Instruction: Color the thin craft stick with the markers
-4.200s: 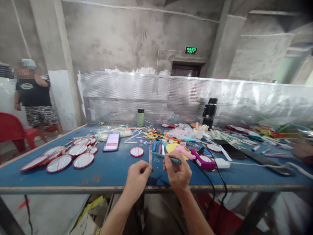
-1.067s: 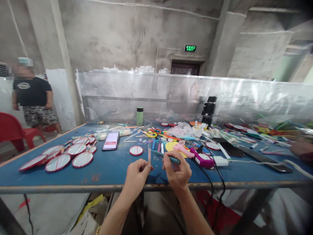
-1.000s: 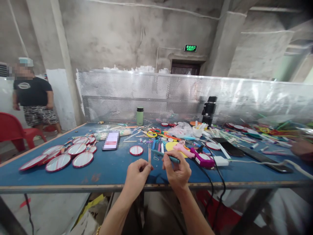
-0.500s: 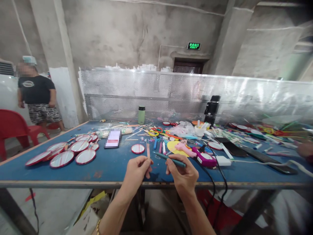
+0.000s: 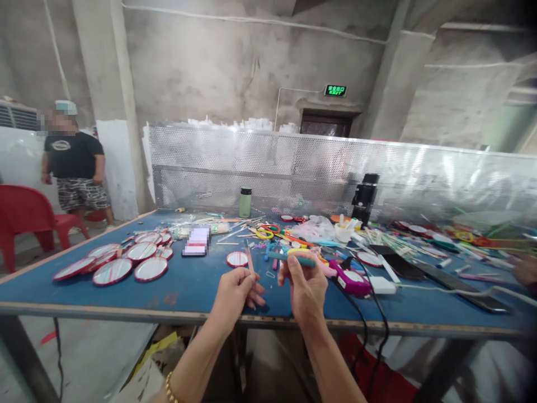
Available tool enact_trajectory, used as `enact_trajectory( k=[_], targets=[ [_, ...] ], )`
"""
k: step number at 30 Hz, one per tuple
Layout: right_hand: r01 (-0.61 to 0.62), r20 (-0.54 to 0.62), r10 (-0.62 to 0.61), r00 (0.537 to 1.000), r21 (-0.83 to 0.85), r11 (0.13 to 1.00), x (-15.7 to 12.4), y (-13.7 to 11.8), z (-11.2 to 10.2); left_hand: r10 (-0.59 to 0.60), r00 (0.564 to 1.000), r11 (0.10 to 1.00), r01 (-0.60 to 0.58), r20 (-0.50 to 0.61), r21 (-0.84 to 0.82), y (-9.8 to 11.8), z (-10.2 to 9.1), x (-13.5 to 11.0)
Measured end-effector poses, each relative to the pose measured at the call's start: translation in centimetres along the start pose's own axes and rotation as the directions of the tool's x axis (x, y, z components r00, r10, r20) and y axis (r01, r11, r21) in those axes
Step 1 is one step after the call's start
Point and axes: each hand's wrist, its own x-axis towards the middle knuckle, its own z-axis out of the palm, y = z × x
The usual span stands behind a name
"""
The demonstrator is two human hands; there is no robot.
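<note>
My left hand pinches a thin, flat, pale stick between thumb and fingers, its tip pointing up and away. In my right hand is a slim teal pen, held nearly level with one end toward the stick. Pen and stick are apart. Just beyond my left hand a round, red-rimmed disc with a pale face lies flat on the blue table. To the left, several similar discs are piled over one another.
A phone lies left of centre, with a green bottle behind it. Sticks, markers and plastic bits crowd the middle and right. A purple device and cables are beside my right hand. A person stands far left; another hand shows at the right edge.
My right hand has risen and moved slightly left, and the pen is now more level. The stick leans slightly left. The whole view has shifted a little.
</note>
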Motion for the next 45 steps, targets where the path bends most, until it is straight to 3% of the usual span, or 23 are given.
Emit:
enact_trajectory(
  k=[8, 17, 25, 34, 45],
  targets=[
    [0.032, -0.026, -0.035, 0.999, -0.105, 0.994, 0.5, 0.1, 0.7, -0.018, 1.000, 0.999, 0.019, 0.004, -0.028, -0.1, -0.1, 0.1],
    [0.129, 0.131, -0.097, 0.987, -0.261, 0.957, -1.8, -0.7, 0.8, -0.011, 1.000, 1.000, 0.012, 0.016, -0.012, -0.1, 0.0, 0.1],
    [0.267, 0.152, -0.236, 0.960, -0.239, 0.934, -1.7, 0.4, 0.4, -0.010, 1.000, 1.000, 0.010, 0.003, -0.011, 0.1, 0.1, 0.0],
    [0.212, 0.135, -0.179, 0.975, -0.291, 0.933, -2.0, -0.3, 0.7, 0.000, 1.000, 1.000, 0.000, -0.014, -0.016, -0.1, 0.1, 0.1],
    [0.317, 0.263, -0.240, 0.935, -0.311, 0.896, -2.2, 1.0, -0.4, 0.013, 0.999, 1.000, -0.013, -0.030, 0.011, 0.0, 0.4, 0.0]
  ],
)
